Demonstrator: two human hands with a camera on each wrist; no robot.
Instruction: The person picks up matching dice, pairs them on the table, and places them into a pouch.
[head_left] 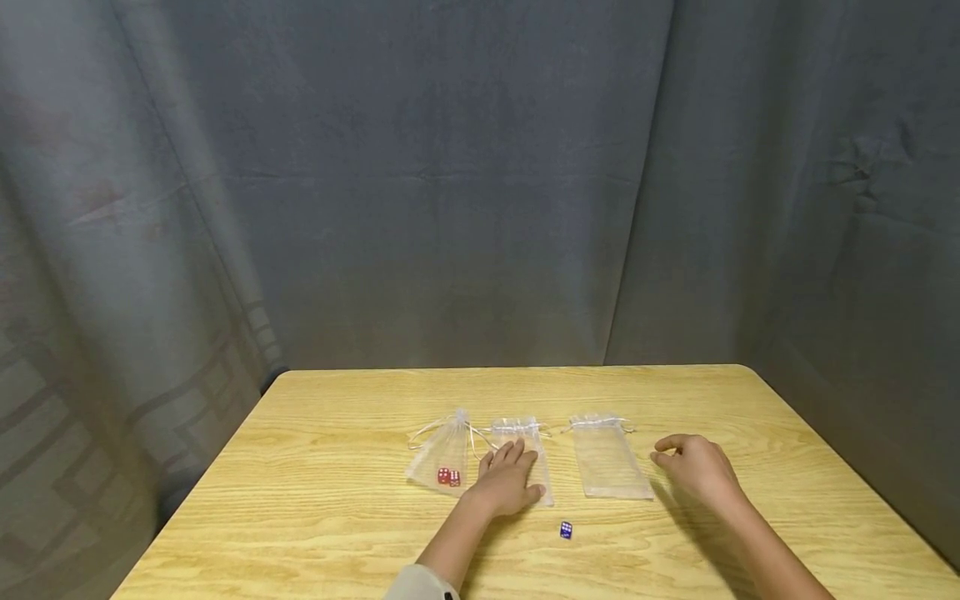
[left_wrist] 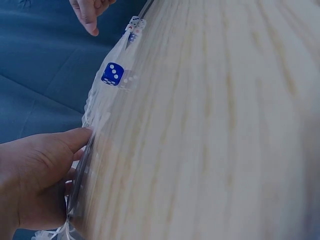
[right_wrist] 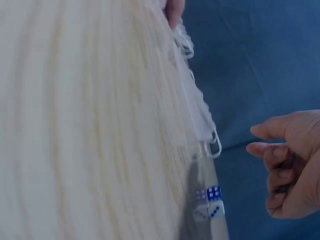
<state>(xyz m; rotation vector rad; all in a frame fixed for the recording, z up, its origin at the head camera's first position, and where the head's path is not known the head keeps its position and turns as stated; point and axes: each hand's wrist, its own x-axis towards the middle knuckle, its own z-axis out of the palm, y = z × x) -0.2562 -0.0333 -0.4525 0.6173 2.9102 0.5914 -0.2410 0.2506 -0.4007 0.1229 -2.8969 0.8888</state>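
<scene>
3 sheer white drawstring bags in a row across the desk (head_left: 315, 500) — left bag (head_left: 442, 450) is cinched at the neck, cords splayed to both sides, 2 red dice (head_left: 448, 477) with white pips sitting low inside it. Middle bag (head_left: 516, 431) lies flat under the left hand (head_left: 508, 483): palm down, fingers spread and fairly straight, resting on the mesh, gripping nothing that I can see. Right bag (head_left: 611, 458) lies flat too, cord across its top, just beside the right hand (head_left: 697, 467).

Right hand is raised above the desk, bare: thumb and index stand slightly apart, other fingers loosely curled, no object between them.

Single blue die (head_left: 566, 530) sits on the desk on the near side of the bags, between middle and right ones, well apart from the right hand. Right wrist view shows 2 more near that hand — dark blue die (right_wrist: 214, 193) and white die (right_wrist: 216, 209) with blue pips, side by side; not visible from the head.

Light sleeve (head_left: 422, 583) on the left arm. Grey curtain (head_left: 420, 183) behind the desk.
</scene>
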